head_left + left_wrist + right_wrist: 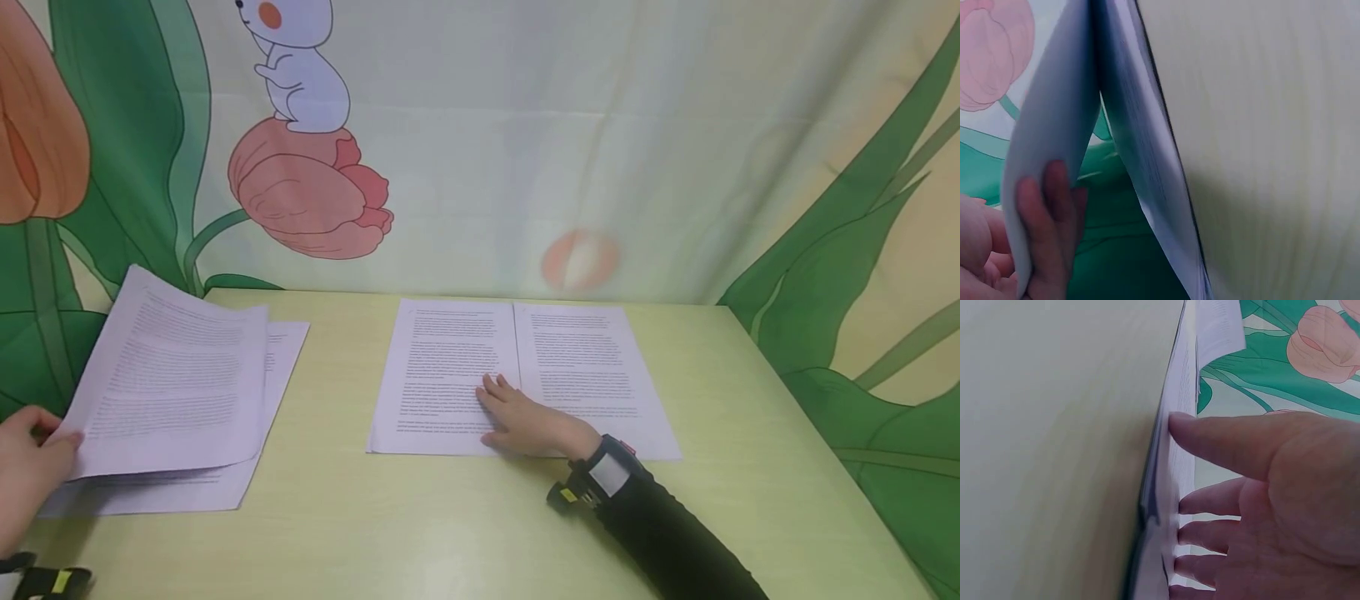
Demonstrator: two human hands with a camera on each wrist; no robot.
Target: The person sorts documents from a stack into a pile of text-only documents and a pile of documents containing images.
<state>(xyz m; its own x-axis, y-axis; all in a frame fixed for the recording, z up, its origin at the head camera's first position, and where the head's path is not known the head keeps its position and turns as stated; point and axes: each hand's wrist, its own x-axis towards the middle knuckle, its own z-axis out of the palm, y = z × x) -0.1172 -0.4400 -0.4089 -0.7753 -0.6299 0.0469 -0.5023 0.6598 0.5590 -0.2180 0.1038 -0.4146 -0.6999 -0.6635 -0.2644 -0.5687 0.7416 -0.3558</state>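
Observation:
At the left of the head view, my left hand point(33, 471) pinches a printed sheet of paper point(176, 383) by its lower left corner, thumb on top. The sheet is lifted and bowed above other printed paper point(243, 492) lying on the table. In the left wrist view, fingers point(1044, 231) press the underside of the raised sheet point(1054, 112). My right hand point(532, 423) rests with outstretched fingers on a left-hand printed page point(427, 400), near where it meets a right-hand page point(592, 367). Whether those two pages are joined, I cannot tell.
The pale yellow table point(345, 533) ends at a back edge against a hanging curtain point(480, 167) printed with flowers and a white animal. Its right edge slants toward the lower right. A black wrist device point(611, 475) is worn on my right arm.

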